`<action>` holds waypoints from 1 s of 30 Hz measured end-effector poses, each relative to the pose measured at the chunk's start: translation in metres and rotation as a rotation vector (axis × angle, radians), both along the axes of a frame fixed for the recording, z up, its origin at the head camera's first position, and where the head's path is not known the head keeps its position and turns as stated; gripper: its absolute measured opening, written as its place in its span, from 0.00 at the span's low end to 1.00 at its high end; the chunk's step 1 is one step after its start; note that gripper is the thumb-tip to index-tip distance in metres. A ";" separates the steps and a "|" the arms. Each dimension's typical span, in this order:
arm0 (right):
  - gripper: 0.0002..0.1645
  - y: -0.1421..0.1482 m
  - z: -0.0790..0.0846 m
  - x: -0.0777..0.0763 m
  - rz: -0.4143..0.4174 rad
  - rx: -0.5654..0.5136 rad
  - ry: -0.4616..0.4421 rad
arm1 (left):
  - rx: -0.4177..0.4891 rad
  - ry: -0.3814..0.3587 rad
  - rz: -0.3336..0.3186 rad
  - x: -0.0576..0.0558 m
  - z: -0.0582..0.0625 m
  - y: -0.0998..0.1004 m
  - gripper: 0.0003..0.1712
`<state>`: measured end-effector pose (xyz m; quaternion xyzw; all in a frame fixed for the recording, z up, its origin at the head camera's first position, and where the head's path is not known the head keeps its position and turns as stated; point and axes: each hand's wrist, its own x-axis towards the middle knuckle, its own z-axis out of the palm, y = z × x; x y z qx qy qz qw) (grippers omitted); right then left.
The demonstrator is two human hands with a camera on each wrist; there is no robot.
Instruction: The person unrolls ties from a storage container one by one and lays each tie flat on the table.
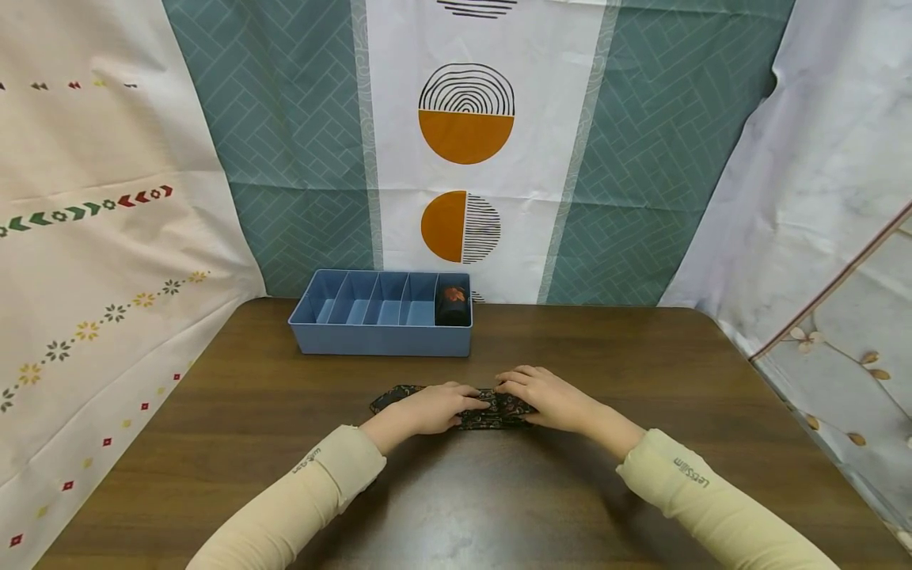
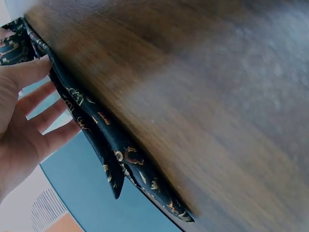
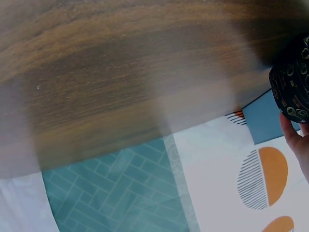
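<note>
A dark necktie (image 1: 493, 417) with small gold and orange motifs lies across the table, its pointed end (image 2: 157, 186) to the left and its other part gathered into a folded bundle (image 3: 291, 84) on the right. My left hand (image 1: 436, 407) rests over the tie's middle, fingers nearly straight; in the left wrist view the thumb and fingertips of the left hand (image 2: 29, 111) touch its edge. My right hand (image 1: 549, 400) grips the bundle with bent fingers. Only part of the right hand (image 3: 298, 145) shows at the edge of the right wrist view.
Behind the hands stands a blue tray (image 1: 381, 340) divided into several compartments. Its rightmost compartment contains a dark rolled item (image 1: 454, 305) with an orange leaf-like mark. Patterned curtains (image 1: 306, 142) hang behind the brown wooden table (image 1: 606, 348).
</note>
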<state>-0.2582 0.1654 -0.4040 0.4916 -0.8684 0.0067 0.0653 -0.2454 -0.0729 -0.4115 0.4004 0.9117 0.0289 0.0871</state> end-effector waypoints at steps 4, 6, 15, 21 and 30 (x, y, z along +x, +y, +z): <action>0.33 0.001 0.002 0.001 -0.003 0.004 0.001 | -0.006 0.000 0.004 0.000 0.000 0.000 0.28; 0.33 0.002 0.002 0.001 0.002 0.005 0.008 | -0.011 0.005 0.004 0.000 0.001 0.000 0.28; 0.31 0.007 0.002 0.002 0.016 0.006 0.012 | -0.012 -0.011 0.014 0.001 0.000 0.001 0.28; 0.28 0.009 0.003 0.001 0.029 -0.017 0.032 | -0.021 0.001 0.008 -0.001 -0.002 0.001 0.28; 0.26 0.012 0.007 0.002 0.010 0.015 0.040 | -0.020 -0.009 0.010 0.000 -0.002 0.002 0.28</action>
